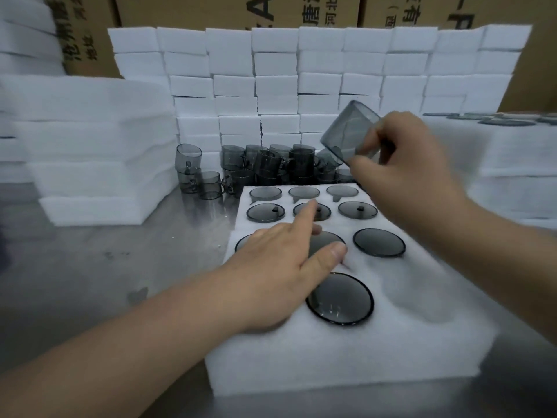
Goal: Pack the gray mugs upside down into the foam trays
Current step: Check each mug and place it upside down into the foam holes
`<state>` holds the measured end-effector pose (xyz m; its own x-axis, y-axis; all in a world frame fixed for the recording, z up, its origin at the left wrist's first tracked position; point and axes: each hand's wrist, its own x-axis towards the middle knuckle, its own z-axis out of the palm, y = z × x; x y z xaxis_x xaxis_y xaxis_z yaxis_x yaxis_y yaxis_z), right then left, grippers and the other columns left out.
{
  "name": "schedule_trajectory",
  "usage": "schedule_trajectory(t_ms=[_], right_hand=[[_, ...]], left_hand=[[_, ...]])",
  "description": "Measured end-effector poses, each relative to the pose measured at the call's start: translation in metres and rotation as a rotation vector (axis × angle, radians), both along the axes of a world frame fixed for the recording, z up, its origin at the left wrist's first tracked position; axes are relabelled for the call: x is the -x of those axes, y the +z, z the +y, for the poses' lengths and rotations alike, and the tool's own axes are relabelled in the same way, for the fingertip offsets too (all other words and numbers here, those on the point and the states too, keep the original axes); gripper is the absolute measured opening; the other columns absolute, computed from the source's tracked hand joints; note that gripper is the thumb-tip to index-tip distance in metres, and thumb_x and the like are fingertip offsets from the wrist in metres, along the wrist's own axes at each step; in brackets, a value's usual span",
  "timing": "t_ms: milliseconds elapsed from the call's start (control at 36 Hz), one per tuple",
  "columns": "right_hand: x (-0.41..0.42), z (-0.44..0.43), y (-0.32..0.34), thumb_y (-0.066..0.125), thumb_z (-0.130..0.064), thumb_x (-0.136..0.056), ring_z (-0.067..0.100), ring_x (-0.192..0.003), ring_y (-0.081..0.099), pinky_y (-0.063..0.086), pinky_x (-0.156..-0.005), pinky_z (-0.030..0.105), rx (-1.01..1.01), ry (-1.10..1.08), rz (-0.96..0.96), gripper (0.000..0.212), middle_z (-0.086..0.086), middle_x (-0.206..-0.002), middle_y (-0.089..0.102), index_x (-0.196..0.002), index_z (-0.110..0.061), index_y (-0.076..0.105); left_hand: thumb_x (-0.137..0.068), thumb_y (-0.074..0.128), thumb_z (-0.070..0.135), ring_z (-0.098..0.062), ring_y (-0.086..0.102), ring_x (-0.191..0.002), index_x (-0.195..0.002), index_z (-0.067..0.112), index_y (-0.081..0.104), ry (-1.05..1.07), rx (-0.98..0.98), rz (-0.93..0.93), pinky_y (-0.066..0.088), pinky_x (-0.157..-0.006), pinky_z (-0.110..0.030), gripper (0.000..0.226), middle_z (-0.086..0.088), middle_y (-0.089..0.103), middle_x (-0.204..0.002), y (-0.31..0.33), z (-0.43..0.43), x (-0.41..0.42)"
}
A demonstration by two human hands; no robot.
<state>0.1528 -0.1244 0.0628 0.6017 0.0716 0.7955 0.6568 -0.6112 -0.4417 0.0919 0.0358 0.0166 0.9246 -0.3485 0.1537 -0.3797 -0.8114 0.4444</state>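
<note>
Brown cardboard cartons (193,10) are backing a wall of white foam blocks (319,82) across the top of the frame, above a dull steel table (90,267). One white fibrous foam tray (331,363) is lying at lower centre, with ten round gray pieces showing in its holes. The left hand (271,276) is resting flat on it, fingers spread. The right hand (404,164), right of centre, is gripping one smoky translucent gray mug (346,134), tilted above the tray's far right corner. Loose stacked mugs (271,164) are crowding behind the tray, too jumbled to count.
</note>
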Motion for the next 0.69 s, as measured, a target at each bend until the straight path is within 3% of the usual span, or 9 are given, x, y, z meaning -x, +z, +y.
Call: schedule_trajectory(t_ms=[56, 111, 222, 333, 417, 472, 528, 611, 695], right_hand=[[0.025, 0.0, -0.008, 0.056, -0.014, -0.07, -0.003, -0.056, 0.042, 0.031, -0.052, 0.009, -0.032, 0.07, 0.048, 0.022, -0.015, -0.064, 0.04, -0.065, -0.031, 0.043], [0.042, 0.002, -0.014, 0.053, -0.018, -0.065, -0.004, -0.056, 0.043, 0.032, -0.053, 0.008, -0.049, 0.113, 0.102, 0.016, -0.018, -0.059, 0.045, -0.063, -0.031, 0.045], [0.055, 0.007, -0.026, 0.048, -0.021, -0.06, -0.004, -0.057, 0.045, 0.033, -0.053, 0.007, -0.061, 0.207, 0.189, 0.009, -0.03, -0.063, 0.049, -0.066, -0.028, 0.048], [0.05, 0.005, -0.035, 0.055, -0.009, -0.07, -0.001, -0.057, 0.042, 0.03, -0.053, 0.011, -0.036, 0.284, 0.249, 0.025, -0.03, -0.067, 0.049, -0.061, -0.03, 0.046], [0.047, 0.003, -0.037, 0.055, -0.009, -0.07, 0.001, -0.051, 0.042, 0.031, -0.048, 0.009, -0.107, 0.335, 0.304, 0.024, -0.024, -0.065, 0.05, -0.064, -0.032, 0.052], [0.048, 0.004, -0.038, 0.049, -0.016, -0.063, 0.001, -0.055, 0.044, 0.034, -0.052, 0.009, -0.106, 0.34, 0.291, 0.017, -0.02, -0.07, 0.051, -0.062, -0.033, 0.052], [0.049, 0.005, -0.04, 0.047, -0.015, -0.061, 0.002, -0.06, 0.045, 0.036, -0.057, 0.009, -0.102, 0.357, 0.283, 0.018, -0.016, -0.08, 0.053, -0.063, -0.032, 0.053], [0.048, 0.006, -0.042, 0.045, -0.012, -0.061, -0.002, -0.071, 0.045, 0.035, -0.065, 0.008, -0.116, 0.386, 0.266, 0.027, -0.025, -0.093, 0.054, -0.069, -0.035, 0.055], [0.048, 0.006, -0.044, 0.046, -0.013, -0.06, 0.0, -0.074, 0.047, 0.036, -0.07, 0.014, -0.144, 0.413, 0.259, 0.029, -0.03, -0.098, 0.052, -0.073, -0.038, 0.054]], left_hand=[[-0.076, 0.004, 0.076, -0.007, 0.025, -0.136, -0.148, 0.032, -0.01, -0.001, 0.053, -0.014, 0.021, -0.112, -0.031, 0.086, 0.022, 0.031, -0.146, -0.002, 0.0, -0.003], [-0.074, 0.015, 0.068, -0.004, 0.032, -0.133, -0.148, 0.032, -0.006, -0.001, 0.15, -0.015, 0.025, -0.111, -0.032, 0.086, 0.022, 0.039, -0.141, -0.002, 0.001, -0.005], [-0.067, 0.026, 0.074, -0.004, 0.039, -0.128, -0.149, 0.025, 0.009, -0.017, 0.398, -0.073, 0.032, -0.108, -0.033, 0.097, 0.019, 0.046, -0.135, -0.002, 0.002, -0.006], [-0.069, 0.038, 0.071, -0.002, 0.039, -0.127, -0.147, 0.03, 0.018, 0.018, 0.488, -0.095, 0.031, -0.102, -0.016, 0.09, 0.029, 0.045, -0.124, -0.003, 0.002, -0.006], [-0.064, 0.036, 0.074, -0.005, 0.044, -0.124, -0.146, 0.029, 0.023, 0.01, 0.467, -0.122, 0.033, -0.108, -0.035, 0.095, 0.012, 0.052, -0.13, -0.004, 0.002, -0.007], [-0.063, 0.036, 0.074, -0.006, 0.048, -0.12, -0.145, 0.031, 0.025, 0.021, 0.463, -0.131, 0.036, -0.106, -0.039, 0.094, 0.01, 0.057, -0.124, -0.004, 0.003, -0.007], [-0.063, 0.038, 0.073, 0.0, 0.051, -0.115, -0.141, 0.035, 0.032, 0.033, 0.469, -0.136, 0.039, -0.103, -0.031, 0.087, 0.017, 0.059, -0.119, -0.004, 0.004, -0.007], [-0.072, 0.049, 0.06, 0.015, 0.052, -0.1, -0.112, 0.046, 0.047, 0.038, 0.507, -0.144, 0.039, -0.086, -0.007, 0.042, 0.035, 0.06, -0.102, -0.002, 0.004, -0.006], [-0.07, 0.052, 0.06, 0.017, 0.054, -0.09, -0.099, 0.043, 0.049, 0.061, 0.547, -0.153, 0.039, -0.075, -0.004, 0.033, 0.041, 0.058, -0.092, -0.001, 0.004, -0.006]])
